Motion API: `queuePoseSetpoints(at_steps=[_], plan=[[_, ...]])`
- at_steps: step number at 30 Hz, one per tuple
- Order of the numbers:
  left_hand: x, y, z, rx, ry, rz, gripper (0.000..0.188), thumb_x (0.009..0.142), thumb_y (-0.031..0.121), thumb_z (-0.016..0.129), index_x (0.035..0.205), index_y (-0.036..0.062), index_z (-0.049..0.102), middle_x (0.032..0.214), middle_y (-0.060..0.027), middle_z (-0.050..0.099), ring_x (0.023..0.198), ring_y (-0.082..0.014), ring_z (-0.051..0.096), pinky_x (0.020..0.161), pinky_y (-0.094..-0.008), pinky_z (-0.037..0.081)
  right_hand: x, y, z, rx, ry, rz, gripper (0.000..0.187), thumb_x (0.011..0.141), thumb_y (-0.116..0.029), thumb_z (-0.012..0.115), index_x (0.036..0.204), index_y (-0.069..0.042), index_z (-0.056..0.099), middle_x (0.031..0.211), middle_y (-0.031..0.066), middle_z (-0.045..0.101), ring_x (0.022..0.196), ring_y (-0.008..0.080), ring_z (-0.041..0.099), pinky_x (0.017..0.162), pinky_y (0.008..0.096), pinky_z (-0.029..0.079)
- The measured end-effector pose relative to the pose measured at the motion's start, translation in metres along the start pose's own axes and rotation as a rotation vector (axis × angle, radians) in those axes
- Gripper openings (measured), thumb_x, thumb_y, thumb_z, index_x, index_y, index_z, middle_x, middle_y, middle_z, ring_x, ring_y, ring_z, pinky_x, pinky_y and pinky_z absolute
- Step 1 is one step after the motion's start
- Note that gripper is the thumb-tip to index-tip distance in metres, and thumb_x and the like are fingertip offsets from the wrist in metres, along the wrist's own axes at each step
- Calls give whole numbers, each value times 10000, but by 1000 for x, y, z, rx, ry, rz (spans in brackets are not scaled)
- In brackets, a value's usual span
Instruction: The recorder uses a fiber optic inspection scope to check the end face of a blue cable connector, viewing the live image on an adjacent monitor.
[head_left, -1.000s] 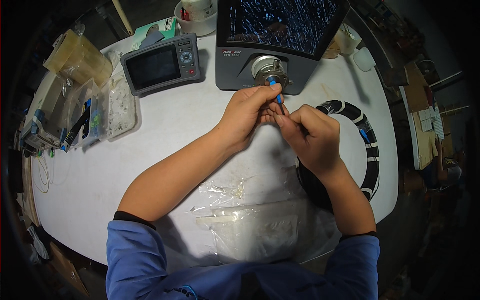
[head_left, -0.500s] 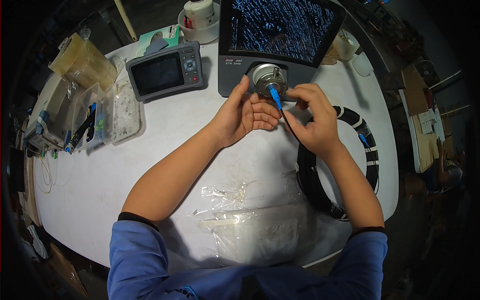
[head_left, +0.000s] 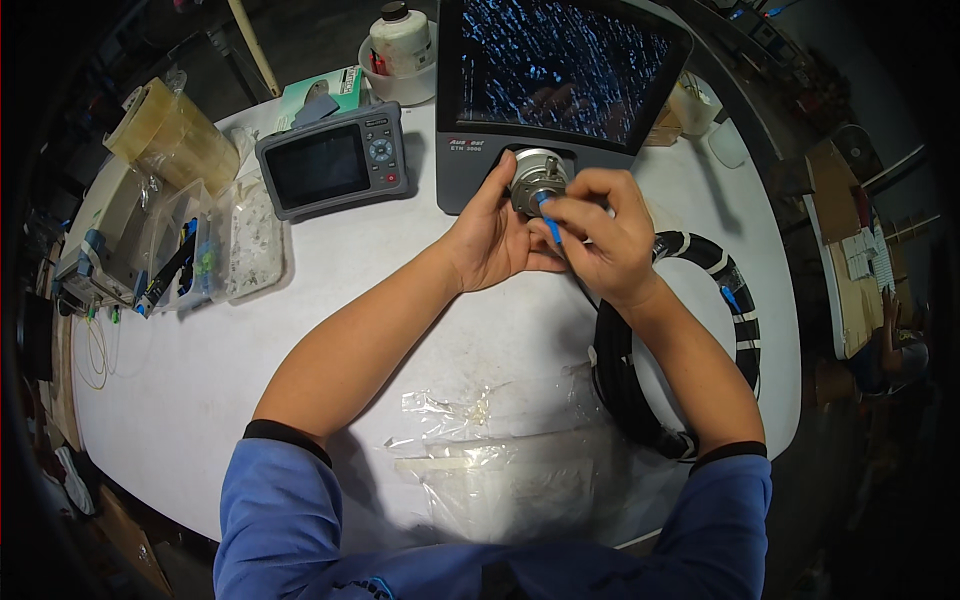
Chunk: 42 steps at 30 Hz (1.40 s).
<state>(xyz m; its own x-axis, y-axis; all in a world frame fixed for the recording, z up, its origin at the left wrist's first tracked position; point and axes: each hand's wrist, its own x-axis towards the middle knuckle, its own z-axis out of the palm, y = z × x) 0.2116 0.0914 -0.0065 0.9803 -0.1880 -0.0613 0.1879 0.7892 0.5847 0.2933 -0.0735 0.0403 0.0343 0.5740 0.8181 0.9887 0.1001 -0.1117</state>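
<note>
A blue fiber-optic connector (head_left: 553, 231) on a black cable is plugged into the round metal port (head_left: 533, 172) of a grey inspection machine. My right hand (head_left: 612, 240) pinches the connector, its fingertips close against the metal and hiding part of both. Under and to the left of the port, my left hand (head_left: 490, 236) cups it, thumb against its rim and fingers curled below. Above the port, the machine's screen (head_left: 560, 70) shows bright blue-white specks on black. Beside my right forearm lies a coil of black cable (head_left: 622, 385) with another blue connector (head_left: 729, 298).
Left of the machine stands a handheld tester (head_left: 330, 160) with a dark screen. Farther left are a clear plastic box (head_left: 182, 255) of connectors and a large tape roll (head_left: 172, 135). A white bottle (head_left: 401, 42) sits in a tub behind. Clear plastic bags (head_left: 500, 470) lie near me.
My right hand has moved left and closed its fingers on the blue connector. My left thumb has come up against the port's rim. The view has shifted slightly.
</note>
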Motion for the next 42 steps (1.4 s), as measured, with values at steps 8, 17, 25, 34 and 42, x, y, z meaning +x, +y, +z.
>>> queuePoseSetpoints(at_steps=[8,17,25,34,42], plan=[[1,0,-3,35,-34,-9,866,1014,817,332,1416,93,583,1258,-187,724,1165,-340,729,1039,-565,576,8,8,6,-143,-31,183,756,676,-294,984,1264,-32,586,1163,143,610,1035,330,647,876,430,533],[2,-4,-10,0,-39,-11,811,1011,802,388,1427,130,569,1284,-134,705,1205,-311,705,1067,-554,562,5,12,12,-198,-82,194,581,697,-183,919,1158,-49,591,1083,121,626,997,337,644,842,445,496],[2,-1,-9,6,-48,3,768,1032,765,397,1440,133,552,1300,-137,695,1217,-305,699,1042,-528,586,6,15,14,-148,-56,202,540,670,-88,872,1132,-45,595,1091,118,630,997,339,645,849,449,500],[-1,-2,-6,16,-25,-3,768,1034,760,404,1445,126,544,1322,-148,682,1235,-308,689,1060,-526,575,4,12,11,-121,-65,207,568,651,-50,853,1158,-38,597,1106,128,631,1020,345,641,878,449,501],[0,-3,-14,-21,-67,-18,761,1042,749,396,1455,126,538,1329,-147,681,1251,-303,681,1082,-530,562,3,13,13,-108,-66,212,572,657,-40,844,1169,-41,591,1121,134,632,1029,347,644,891,451,500]])
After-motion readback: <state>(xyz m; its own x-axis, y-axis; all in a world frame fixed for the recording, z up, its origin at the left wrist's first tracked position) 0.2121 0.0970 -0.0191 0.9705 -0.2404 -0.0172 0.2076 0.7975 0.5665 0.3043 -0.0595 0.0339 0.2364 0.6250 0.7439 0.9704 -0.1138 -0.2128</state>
